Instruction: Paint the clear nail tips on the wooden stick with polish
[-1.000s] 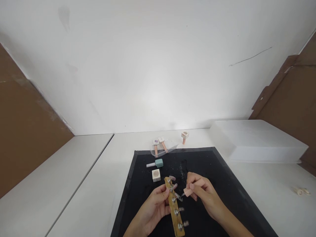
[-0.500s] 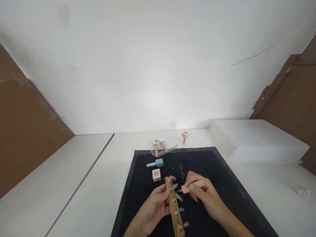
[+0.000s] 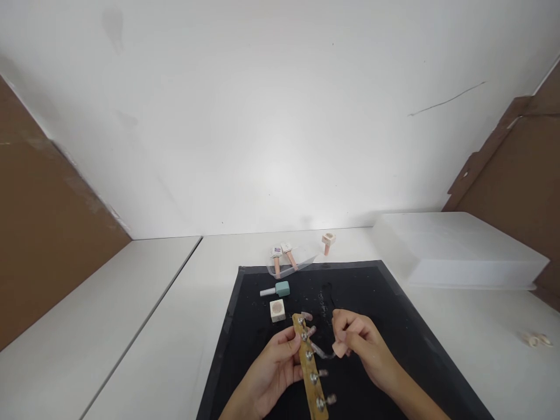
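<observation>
Two pinches: left fingers [image 3: 287,349] grip a wooden strip [image 3: 310,373]; right fingers [image 3: 355,342] hold, apparently, a pink cap [image 3: 339,349].

We see the pale pink oblong cap [image 3: 339,349] mostly hidden in the right hand [image 3: 359,338]; the yellow-brown wooden strip [image 3: 311,367] hides fingertips of the left hand [image 3: 275,364]. The bottom edge crops our black rectangular mat [image 3: 354,286]. We find two small cream pieces [image 3: 532,340] blurred.

Mat [image 3: 350,286] on the counter [image 3: 175,315], bottle [image 3: 282,289] on it, cube [image 3: 277,312] just before that. Nearer, the strip [image 3: 312,373] in the left hand [image 3: 280,359]; brush cap [image 3: 339,349] in the right hand [image 3: 359,338]. Behind, two bottles [image 3: 277,266] in the tray [image 3: 307,255], box [image 3: 459,239] farther right.
</observation>
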The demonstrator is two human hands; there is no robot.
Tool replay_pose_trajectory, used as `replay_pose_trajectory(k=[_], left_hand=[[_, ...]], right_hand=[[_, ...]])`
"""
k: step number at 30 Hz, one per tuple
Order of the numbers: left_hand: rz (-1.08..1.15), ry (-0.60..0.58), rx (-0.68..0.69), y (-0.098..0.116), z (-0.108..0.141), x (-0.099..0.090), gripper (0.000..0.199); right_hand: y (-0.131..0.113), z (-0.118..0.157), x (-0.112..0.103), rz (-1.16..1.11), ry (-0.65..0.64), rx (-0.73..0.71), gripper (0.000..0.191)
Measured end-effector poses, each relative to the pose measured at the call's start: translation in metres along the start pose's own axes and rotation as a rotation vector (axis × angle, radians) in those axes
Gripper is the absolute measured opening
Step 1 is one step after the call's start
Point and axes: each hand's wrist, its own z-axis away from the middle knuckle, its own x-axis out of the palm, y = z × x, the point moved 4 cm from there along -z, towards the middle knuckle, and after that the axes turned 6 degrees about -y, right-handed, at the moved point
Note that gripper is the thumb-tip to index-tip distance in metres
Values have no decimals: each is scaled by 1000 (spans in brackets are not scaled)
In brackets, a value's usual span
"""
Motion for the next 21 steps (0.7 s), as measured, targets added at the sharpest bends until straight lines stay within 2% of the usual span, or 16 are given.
replay_pose_trajectory(k=[7,16,21], left_hand=[[-7,19,-2,-1,0,-1,19],[-3,-9,-15,-1,1,1,18],[-8,8,-4,-1,0,-1,18]], right_hand=[[2,-1,0,-19,-4,-7,26],[-2,2,3,-60,-53,-34,19],[-1,1,2,0,-46,-37,28]])
